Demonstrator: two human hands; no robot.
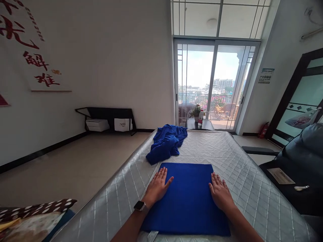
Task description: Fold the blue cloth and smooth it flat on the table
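As reckoned from the middle of the flat blue cloth [188,198]: quilted silvery cover [252,188], spread underneath and reaching away to 12 o'clock. Flat blue cloth, rectangular, smooth, at clock centre. Crumpled blue cloth [166,143], heaped at 11 o'clock. Left hand [157,188], 10 o'clock, palm-down over the left edge, extended flat, thumb splayed. Right hand [220,191], 2 o'clock, likewise flat across the opposite edge. Smartwatch [139,205], black-faced, 9 o'clock, on left wrist.

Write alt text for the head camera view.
A person's left hand and right hand rest on opposite side edges of a flat blue rectangle on a silvery quilted surface. Crumpled blue cloth lies beyond; glass sliding doors stand in the background.
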